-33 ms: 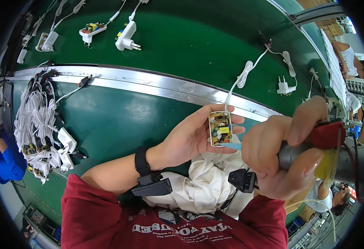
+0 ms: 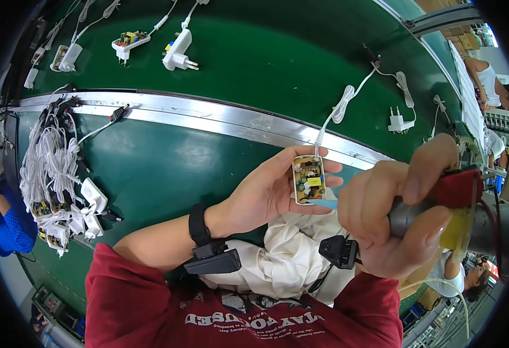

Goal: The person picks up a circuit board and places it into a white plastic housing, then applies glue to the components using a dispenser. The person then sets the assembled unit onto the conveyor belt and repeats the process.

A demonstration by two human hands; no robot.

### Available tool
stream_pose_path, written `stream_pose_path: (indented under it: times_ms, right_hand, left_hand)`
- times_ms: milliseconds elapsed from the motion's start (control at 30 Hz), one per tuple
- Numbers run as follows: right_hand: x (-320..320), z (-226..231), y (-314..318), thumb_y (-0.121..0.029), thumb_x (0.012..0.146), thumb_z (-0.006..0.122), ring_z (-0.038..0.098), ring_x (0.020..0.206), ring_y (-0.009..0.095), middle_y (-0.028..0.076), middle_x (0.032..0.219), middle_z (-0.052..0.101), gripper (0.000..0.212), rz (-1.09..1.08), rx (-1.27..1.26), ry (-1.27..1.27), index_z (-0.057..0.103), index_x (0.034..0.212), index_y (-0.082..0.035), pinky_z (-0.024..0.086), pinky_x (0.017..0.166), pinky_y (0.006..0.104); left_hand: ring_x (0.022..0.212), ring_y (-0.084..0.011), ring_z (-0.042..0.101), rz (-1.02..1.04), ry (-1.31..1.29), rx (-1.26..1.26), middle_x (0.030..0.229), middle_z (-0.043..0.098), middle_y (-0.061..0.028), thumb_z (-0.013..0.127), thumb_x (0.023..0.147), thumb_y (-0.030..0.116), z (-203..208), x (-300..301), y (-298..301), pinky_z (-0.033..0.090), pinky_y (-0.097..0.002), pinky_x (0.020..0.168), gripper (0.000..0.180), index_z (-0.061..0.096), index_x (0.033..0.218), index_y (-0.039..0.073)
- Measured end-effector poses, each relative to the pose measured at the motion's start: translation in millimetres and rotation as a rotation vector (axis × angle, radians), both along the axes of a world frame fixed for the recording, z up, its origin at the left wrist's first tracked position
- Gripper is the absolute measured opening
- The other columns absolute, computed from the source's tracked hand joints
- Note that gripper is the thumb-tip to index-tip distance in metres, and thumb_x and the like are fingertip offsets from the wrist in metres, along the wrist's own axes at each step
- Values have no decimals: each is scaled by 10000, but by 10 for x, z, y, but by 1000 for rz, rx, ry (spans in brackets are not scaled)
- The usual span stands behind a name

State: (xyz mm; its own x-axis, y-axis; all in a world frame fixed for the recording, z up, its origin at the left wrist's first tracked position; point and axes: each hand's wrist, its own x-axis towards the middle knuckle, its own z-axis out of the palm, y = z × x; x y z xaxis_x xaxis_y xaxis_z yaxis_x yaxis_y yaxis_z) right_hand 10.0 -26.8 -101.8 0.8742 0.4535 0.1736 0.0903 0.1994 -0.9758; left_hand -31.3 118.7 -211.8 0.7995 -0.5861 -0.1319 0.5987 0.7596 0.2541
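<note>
My left hand (image 2: 257, 194) holds an open white power adapter (image 2: 308, 181), its circuit board facing up, across the palm and fingers. Out of the adapter's far end runs a white cord. My right hand (image 2: 376, 214), close to the camera, is wrapped round a grey cylindrical tool (image 2: 405, 220) with a red block and a yellow part. A light-blue tapered tip (image 2: 326, 203) reaches from beside that hand to the adapter's near edge; whether it touches the board I cannot tell. Fingers hide much of the tool.
At left lies a bundle of adapters with coiled white cords (image 2: 51, 156). Beyond the metal rail (image 2: 208, 119), more adapters (image 2: 179, 52) sit on the green surface, including a white plug adapter (image 2: 399, 122) at right. Other people (image 2: 11, 223) are at both sides.
</note>
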Motion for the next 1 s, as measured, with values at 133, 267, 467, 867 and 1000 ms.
stream_pose_path:
  times_ms: [133, 267, 467, 867, 1000]
  right_hand:
    - [12, -127, -28, -426, 946, 473, 350, 379, 72, -5, 509, 400, 359, 26, 122, 16, 304, 958, -109, 288, 375, 226]
    - [2, -64, 14, -419, 948, 473, 347, 377, 72, -6, 506, 396, 360, -6, 80, 5, 310, 982, -100, 285, 372, 226]
    - [36, -30, -21, -421, 956, 456, 342, 372, 73, -8, 500, 387, 391, -60, -37, -77, 319, 1069, -73, 282, 367, 227]
    - [33, -29, 64, -410, 974, 420, 294, 366, 60, -29, 492, 336, 387, -58, 146, -60, 335, 1087, -51, 217, 354, 217]
    - [51, -26, 26, -421, 966, 436, 290, 366, 54, -31, 485, 334, 396, -159, 11, -72, 339, 1069, -50, 214, 354, 215]
  left_hand:
    - [1248, -258, 455, -5, -1, 14, 1351, 430, -128, 272, 1004, 420, 0, 2, -4, 445, -481, 987, 505, 302, 1370, 73]
    - [1250, -258, 453, 3, 9, -3, 1356, 425, -130, 271, 1004, 419, -12, 9, -21, 442, -480, 991, 500, 305, 1368, 78]
    - [1195, -243, 496, 19, 16, -12, 1334, 427, -124, 347, 1003, 343, -53, 39, -55, 440, -487, 993, 439, 318, 1355, 81]
    - [865, -299, 555, 298, -1122, 2064, 1012, 501, -168, 646, 763, 141, 36, 1110, -113, 492, -342, 706, 388, 480, 1088, 10]
    - [925, -363, 536, 738, -1087, 2182, 1001, 542, -194, 670, 768, 146, 396, 1071, 395, 466, -409, 791, 392, 505, 1090, -5]
